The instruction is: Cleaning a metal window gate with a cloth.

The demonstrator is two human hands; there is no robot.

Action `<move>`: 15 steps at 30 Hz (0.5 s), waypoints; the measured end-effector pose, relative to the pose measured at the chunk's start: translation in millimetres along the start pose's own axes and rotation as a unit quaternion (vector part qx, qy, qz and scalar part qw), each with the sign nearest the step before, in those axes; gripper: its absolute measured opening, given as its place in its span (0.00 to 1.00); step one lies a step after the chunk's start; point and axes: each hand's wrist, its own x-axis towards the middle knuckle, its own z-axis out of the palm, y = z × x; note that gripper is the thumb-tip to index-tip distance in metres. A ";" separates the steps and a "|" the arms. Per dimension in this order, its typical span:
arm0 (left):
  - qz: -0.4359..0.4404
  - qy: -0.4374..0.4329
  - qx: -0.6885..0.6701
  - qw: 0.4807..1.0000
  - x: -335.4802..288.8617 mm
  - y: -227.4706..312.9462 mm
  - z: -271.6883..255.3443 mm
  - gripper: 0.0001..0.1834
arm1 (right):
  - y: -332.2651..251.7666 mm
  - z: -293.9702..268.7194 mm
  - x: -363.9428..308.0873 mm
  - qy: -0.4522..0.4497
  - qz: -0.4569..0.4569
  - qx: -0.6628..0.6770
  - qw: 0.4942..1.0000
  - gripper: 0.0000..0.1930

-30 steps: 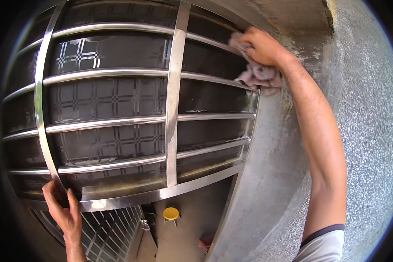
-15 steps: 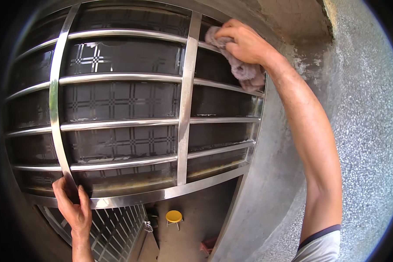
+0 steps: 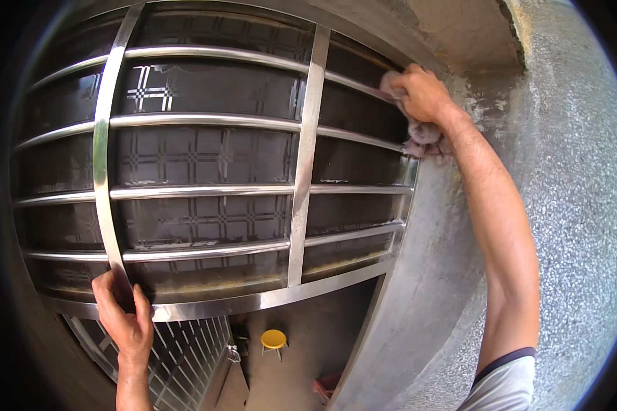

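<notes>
A shiny metal window grille (image 3: 206,122) with wide upright bars and round cross bars stands before dark patterned panes (image 3: 202,157). My left hand (image 3: 125,318) is closed around the foot of the left upright bar (image 3: 103,151), just above the bottom rail (image 3: 219,309). High at the right end of the grille, my right hand (image 3: 425,96) grips a greyish-pink cloth (image 3: 425,133). The bunched cloth touches the end of an upper cross bar, and its loose part hangs beneath my fingers, over the frame's right edge.
Rough grey concrete (image 3: 435,253) borders the grille, with a speckled wall (image 3: 576,226) farther right. Under the rail, a barred metal gate (image 3: 192,356) stands ajar. Beyond it a yellow stool (image 3: 273,340) and a reddish object (image 3: 328,385) are on the floor.
My right hand has slid the cloth rightward and slightly down along the upper cross bar to the frame's edge. My left hand keeps its hold on the upright bar; the view has shifted a little.
</notes>
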 end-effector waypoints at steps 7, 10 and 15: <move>-0.015 -0.019 -0.024 0.999 -3.2 -8.8 -2.2 0.20 | -29.4 0.3 12.8 0.118 -0.153 0.069 0.979 0.21; 0.000 -0.006 -0.024 1.000 -3.7 -7.2 1.8 0.20 | 6.4 16.5 6.7 0.076 -0.062 0.032 0.995 0.22; -0.006 0.007 -0.023 1.000 -1.0 -1.2 4.0 0.20 | 9.6 11.4 -1.8 -0.015 0.037 -0.036 0.999 0.23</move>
